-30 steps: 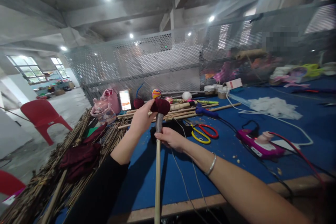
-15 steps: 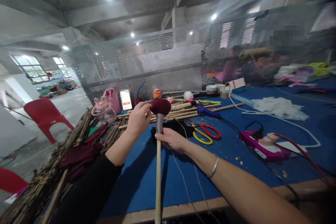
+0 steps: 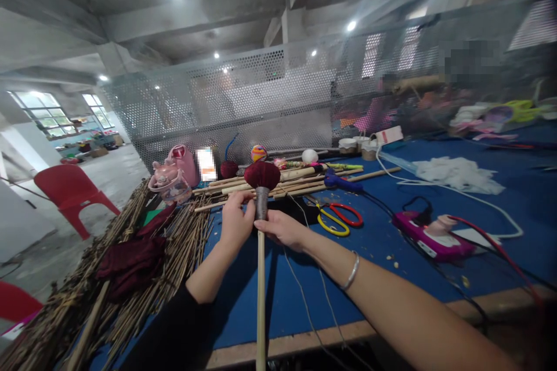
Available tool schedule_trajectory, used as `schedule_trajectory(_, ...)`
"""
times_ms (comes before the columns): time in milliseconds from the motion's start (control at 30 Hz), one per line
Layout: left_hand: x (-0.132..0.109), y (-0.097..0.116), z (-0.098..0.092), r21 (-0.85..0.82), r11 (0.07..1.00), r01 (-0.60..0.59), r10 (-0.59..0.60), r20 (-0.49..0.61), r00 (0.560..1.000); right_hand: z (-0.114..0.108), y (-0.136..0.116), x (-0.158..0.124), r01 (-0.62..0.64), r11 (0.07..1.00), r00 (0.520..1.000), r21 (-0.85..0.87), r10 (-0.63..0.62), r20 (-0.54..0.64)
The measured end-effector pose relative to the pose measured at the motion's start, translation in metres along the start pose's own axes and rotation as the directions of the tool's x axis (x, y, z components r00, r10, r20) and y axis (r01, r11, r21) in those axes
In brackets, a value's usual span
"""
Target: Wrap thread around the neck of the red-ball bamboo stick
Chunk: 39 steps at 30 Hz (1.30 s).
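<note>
A pale wooden stick [image 3: 261,301] with a dark red cloth-covered head [image 3: 262,176] stands upright in front of me. Grey binding [image 3: 261,203] wraps the neck under the head. My right hand [image 3: 284,229] pinches the stick at the lower end of this binding, thumb against it. From the left, my left hand [image 3: 237,217] closes its curled fingers on the binding; part of its grip is hidden. Two thin grey threads [image 3: 300,287] hang down below my right hand to the table's front edge. Scissors [image 3: 333,223] with yellow and red handles lie beyond my right hand.
Bundled twigs [image 3: 174,255] and dark red cloth [image 3: 130,261] lie at left. Behind are wooden sticks [image 3: 300,187], a lit phone [image 3: 206,163] and a white ball [image 3: 310,156]. A blue glue gun [image 3: 342,182] and a purple power strip [image 3: 429,237] with cords lie at right.
My left hand has come down from the dark red head to the grey binding. My right hand keeps its hold on the stick.
</note>
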<state>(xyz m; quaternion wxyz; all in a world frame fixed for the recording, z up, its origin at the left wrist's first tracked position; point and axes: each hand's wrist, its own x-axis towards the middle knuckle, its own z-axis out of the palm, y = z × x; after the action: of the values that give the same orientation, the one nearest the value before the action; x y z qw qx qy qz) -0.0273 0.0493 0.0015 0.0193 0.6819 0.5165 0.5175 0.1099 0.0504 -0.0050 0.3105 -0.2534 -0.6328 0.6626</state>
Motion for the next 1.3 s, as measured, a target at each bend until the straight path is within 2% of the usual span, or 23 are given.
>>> schedule_trajectory(67,-0.014,-0.001,0.002,-0.152,0.97,0.187,-0.182,0.049,0.982,-0.001,0.001,0.001,0.0,1.0,1.0,0.006,0.0,-0.005)
schedule_trajectory(167,-0.031,-0.002,0.002,-0.299,0.88,0.369,-0.324,0.19,0.927,-0.007,0.001,0.002,-0.006,1.0,1.0,-0.018,0.006,-0.027)
schedule_trajectory(267,-0.04,0.0,-0.001,-0.357,0.79,0.498,-0.328,0.441,0.836,-0.018,0.001,0.004,-0.028,0.999,0.996,-0.022,0.026,-0.082)
schedule_trajectory(333,-0.042,0.003,-0.002,-0.351,0.782,0.515,-0.276,0.545,0.791,-0.024,0.002,0.005,-0.045,0.999,0.993,-0.008,0.044,-0.111)
schedule_trajectory(367,-0.042,0.005,-0.002,-0.344,0.79,0.507,-0.262,0.558,0.787,-0.026,0.002,0.005,-0.048,0.999,0.992,-0.006,0.047,-0.115)
schedule_trajectory(467,-0.041,0.008,-0.002,-0.304,0.827,0.472,-0.274,0.516,0.812,-0.027,0.004,0.007,-0.042,0.999,0.993,-0.03,0.038,-0.11)
schedule_trajectory(667,-0.039,0.01,-0.005,-0.216,0.876,0.431,-0.271,0.518,0.811,-0.023,0.006,0.007,-0.024,0.997,0.995,-0.08,0.016,-0.096)
schedule_trajectory(867,-0.04,0.022,-0.006,-0.194,0.898,0.395,-0.26,0.491,0.832,-0.043,-0.001,0.004,-0.014,0.999,0.996,-0.031,0.016,0.085)
schedule_trajectory(967,-0.041,0.025,-0.006,-0.199,0.913,0.356,-0.231,0.467,0.853,-0.051,-0.005,0.002,-0.011,1.0,0.991,0.022,0.008,0.133)
schedule_trajectory(1067,-0.043,0.023,-0.005,-0.25,0.895,0.37,-0.228,0.457,0.86,-0.051,-0.004,0.002,-0.008,0.998,0.989,0.064,-0.001,0.145)
schedule_trajectory(1300,-0.045,0.023,-0.002,-0.343,0.818,0.461,-0.255,0.502,0.826,-0.041,0.004,0.007,-0.012,0.987,0.997,0.158,-0.001,0.08)
